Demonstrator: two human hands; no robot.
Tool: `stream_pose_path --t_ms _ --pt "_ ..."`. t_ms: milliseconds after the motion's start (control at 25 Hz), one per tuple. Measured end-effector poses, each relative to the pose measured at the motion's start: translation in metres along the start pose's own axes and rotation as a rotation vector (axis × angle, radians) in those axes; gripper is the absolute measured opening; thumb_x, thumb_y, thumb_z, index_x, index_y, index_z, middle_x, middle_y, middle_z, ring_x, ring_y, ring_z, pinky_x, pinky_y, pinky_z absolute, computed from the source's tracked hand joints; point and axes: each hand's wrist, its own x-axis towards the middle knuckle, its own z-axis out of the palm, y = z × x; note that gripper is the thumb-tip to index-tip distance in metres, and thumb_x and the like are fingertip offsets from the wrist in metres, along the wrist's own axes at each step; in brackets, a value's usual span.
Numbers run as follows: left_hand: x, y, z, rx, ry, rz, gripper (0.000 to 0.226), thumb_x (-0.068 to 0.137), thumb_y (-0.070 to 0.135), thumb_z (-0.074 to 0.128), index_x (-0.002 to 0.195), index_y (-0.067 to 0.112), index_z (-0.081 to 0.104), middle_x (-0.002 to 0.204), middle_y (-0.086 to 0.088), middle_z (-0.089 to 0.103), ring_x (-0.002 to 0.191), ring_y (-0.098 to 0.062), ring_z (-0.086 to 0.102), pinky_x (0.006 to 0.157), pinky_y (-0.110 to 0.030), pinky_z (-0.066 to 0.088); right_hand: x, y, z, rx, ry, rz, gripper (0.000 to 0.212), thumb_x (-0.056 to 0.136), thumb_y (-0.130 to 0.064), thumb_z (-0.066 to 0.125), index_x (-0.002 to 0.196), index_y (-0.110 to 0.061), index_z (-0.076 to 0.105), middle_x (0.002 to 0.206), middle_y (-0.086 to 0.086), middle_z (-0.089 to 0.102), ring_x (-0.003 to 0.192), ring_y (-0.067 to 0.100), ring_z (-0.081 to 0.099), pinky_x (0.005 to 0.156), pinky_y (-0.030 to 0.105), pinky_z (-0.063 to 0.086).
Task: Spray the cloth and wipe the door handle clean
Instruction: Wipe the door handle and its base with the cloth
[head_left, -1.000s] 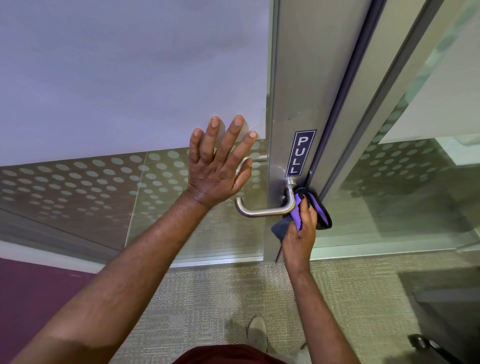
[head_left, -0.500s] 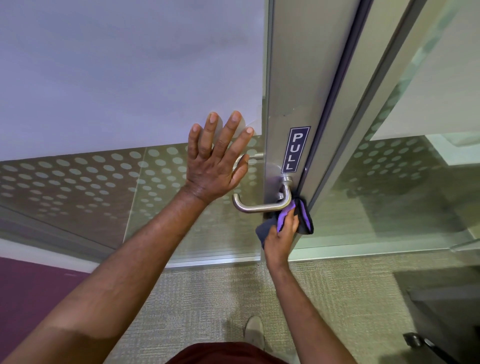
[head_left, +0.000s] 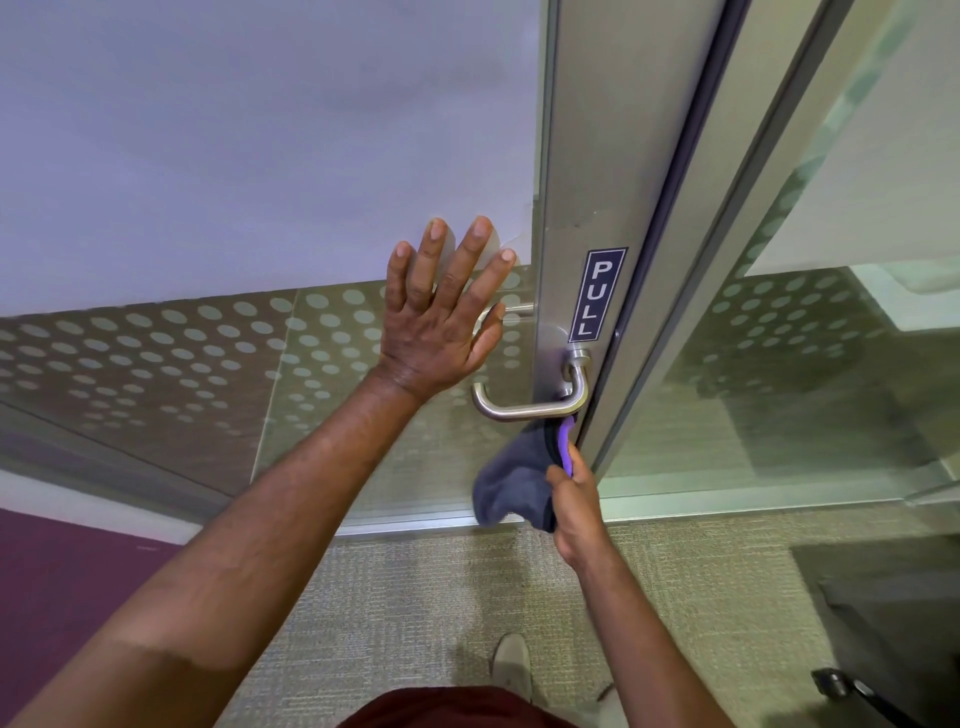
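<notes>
Head view, taken looking down your arms: nearest the camera, a dark red garment (head_left: 447, 709) sat at the bottom edge, and one light shoe (head_left: 511, 662) stood on the pale woven carpet (head_left: 415, 597), with a purple floor strip (head_left: 57, 566) to your left. Your right hand (head_left: 574, 501) was closed around a grey cloth (head_left: 511, 483) with a purple face, fingers curled into the bunched fabric. The cloth hung below the door handle (head_left: 530, 408), and its upper tip reached the underside of the lever near the bend; whether it pressed firmly there could not be told. Your right hand itself was clear of the metal. Your left hand (head_left: 441, 327) was spread wide, fingers fanned and palm laid flat against the glass panel (head_left: 208, 374), just left of the handle and slightly above it, gripping nothing. The lever was brushed steel, running level and curling at its free end toward your left wrist. It was mounted on the metal door stile (head_left: 587, 156), directly below a dark vertical PULL sign (head_left: 597, 296). The glass carried a band of pale dots beneath a frosted upper area. Beyond the stile, a second glazed panel (head_left: 779, 389) stood to the right.
</notes>
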Motion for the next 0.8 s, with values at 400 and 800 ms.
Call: stream_pose_path --t_ms 400,800 --pt "0.000 0.002 0.004 0.007 0.048 0.000 0.066 0.099 0.042 0.064 0.158 0.022 0.042 0.179 -0.002 0.011 0.166 -0.029 -0.005 0.134 -0.049 0.000 -0.115 -0.093 0.000 -0.358 0.296 -0.539 0.066 0.077 -0.010 0.048 0.138 -0.031 0.063 0.121 -0.002 0.072 0.101 0.016 0.069 0.084 0.027 0.055" --pt "-0.001 0.002 0.005 0.018 0.058 -0.010 0.064 0.099 0.042 0.064 0.157 0.022 0.044 0.161 -0.009 0.039 0.166 -0.029 -0.005 0.133 -0.050 0.003 -0.049 -0.084 0.063 -1.590 0.410 -0.974 0.044 0.093 -0.010 0.063 0.137 -0.011 0.061 0.125 0.005 0.067 0.117 0.027 0.061 0.099 0.043 0.042"
